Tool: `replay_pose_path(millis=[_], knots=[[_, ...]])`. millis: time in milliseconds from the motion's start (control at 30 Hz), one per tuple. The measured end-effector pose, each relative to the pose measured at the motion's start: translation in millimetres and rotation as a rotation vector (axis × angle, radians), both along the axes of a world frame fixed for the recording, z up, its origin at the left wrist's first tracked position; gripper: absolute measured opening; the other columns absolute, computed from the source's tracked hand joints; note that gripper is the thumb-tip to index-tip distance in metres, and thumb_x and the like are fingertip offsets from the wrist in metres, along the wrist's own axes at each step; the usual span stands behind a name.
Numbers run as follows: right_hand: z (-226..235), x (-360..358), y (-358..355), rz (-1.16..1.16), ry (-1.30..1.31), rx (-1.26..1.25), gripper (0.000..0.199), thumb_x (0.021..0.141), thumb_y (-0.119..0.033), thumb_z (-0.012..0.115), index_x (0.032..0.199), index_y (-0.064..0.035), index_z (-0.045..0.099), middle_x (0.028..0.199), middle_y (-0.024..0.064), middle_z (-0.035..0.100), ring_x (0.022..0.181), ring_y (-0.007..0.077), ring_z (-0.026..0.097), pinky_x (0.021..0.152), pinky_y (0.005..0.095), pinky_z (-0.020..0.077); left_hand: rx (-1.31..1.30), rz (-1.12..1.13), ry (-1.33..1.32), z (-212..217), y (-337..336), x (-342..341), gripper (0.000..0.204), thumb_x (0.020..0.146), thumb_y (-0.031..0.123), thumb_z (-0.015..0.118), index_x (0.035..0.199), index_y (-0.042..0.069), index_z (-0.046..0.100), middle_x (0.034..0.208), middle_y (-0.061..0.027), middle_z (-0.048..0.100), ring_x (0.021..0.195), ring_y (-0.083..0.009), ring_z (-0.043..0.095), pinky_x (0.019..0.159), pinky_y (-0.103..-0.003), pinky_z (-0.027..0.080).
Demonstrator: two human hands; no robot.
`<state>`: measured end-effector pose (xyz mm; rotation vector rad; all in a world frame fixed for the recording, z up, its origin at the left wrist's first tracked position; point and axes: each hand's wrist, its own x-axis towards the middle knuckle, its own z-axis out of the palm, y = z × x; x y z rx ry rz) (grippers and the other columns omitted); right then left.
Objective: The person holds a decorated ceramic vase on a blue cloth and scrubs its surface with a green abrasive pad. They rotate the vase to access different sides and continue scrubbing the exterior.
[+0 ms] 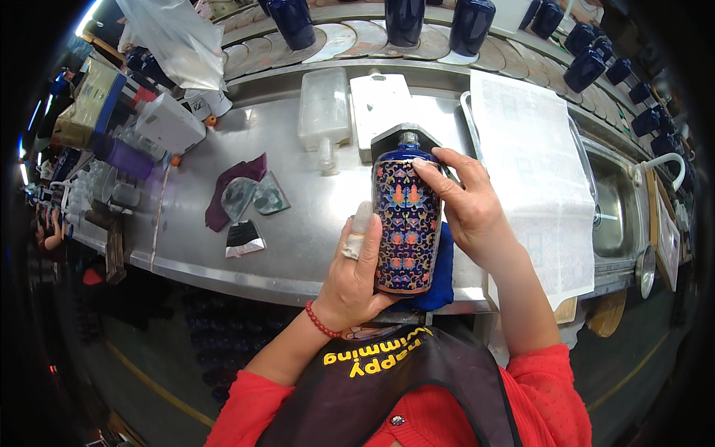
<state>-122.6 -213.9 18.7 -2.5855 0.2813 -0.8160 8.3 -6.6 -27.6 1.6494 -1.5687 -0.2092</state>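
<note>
I hold a dark blue ceramic bottle [406,216] with a colourful floral pattern, lying lengthwise over a blue cloth [441,272] at the front edge of the steel table [298,231]. My left hand [356,276] cups its base from below, with a wrapped fingertip along its left side. My right hand [465,201] grips the upper right side near the shoulder, fingers spread across the pattern.
Several plain dark blue bottles [406,18] stand on a shelf at the back. Two clear flat bottles [325,112] lie behind. Purple and dark scraps [238,197] lie to the left, a white printed sheet [532,171] over a tray to the right, a sink [614,208] beyond.
</note>
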Motion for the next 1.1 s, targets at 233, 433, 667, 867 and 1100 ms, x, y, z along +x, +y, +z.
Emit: replay_pose_path(millis=[233,433,667,867,1100], knots=[[6,1,-1,-0.012,0.04,0.017,0.062,0.087,0.018,0.053,0.144,-0.0072,0.058,0.138,0.0209,0.056,0.126,0.0372,0.056,0.105,0.0411,0.0495,-0.132,0.009,0.033,23,-23,43,0.061,0.097,0.04,0.067,0.142,0.001,0.054,0.137,-0.0267,0.055,0.128,-0.0446,0.051,0.115,-0.052,0.031],[6,3,1,-0.018,0.029,0.025,0.062,0.085,0.017,0.054,0.142,-0.0056,0.058,0.135,0.0217,0.057,0.123,0.0391,0.057,0.103,0.0431,0.0499,-0.162,-0.017,0.087,54,-82,78,0.017,0.096,0.016,0.065,0.108,0.003,0.068,0.1,-0.0149,0.07,0.096,-0.0335,0.065,0.087,-0.04,0.05],[9,4,0,-0.018,0.033,0.061,0.064,0.082,0.018,0.054,0.142,-0.0049,0.059,0.134,0.0213,0.057,0.122,0.0389,0.057,0.102,0.0432,0.0499,-0.062,-0.185,0.276,62,-102,92,0.012,0.096,0.011,0.062,0.104,0.004,0.067,0.096,-0.014,0.071,0.09,-0.0324,0.065,0.082,-0.04,0.05],[14,4,-4,-0.009,0.058,0.055,0.067,0.08,0.021,0.054,0.142,-0.0051,0.059,0.136,0.0199,0.057,0.122,0.0372,0.057,0.102,0.0414,0.0501,-0.119,-0.173,0.182,58,-98,88,0.016,0.092,0.003,0.06,0.106,0.005,0.067,0.099,-0.0137,0.071,0.092,-0.0344,0.065,0.082,-0.041,0.051],[17,5,-6,0.02,0.051,-0.002,0.068,0.076,0.015,0.058,0.14,-0.0086,0.062,0.129,0.0223,0.06,0.119,0.0406,0.059,0.102,0.0453,0.0504,-0.18,-0.137,0.072,60,-96,83,0.018,0.089,-0.001,0.062,0.105,0.006,0.068,0.095,-0.0165,0.068,0.091,-0.0363,0.064,0.082,-0.043,0.051]])
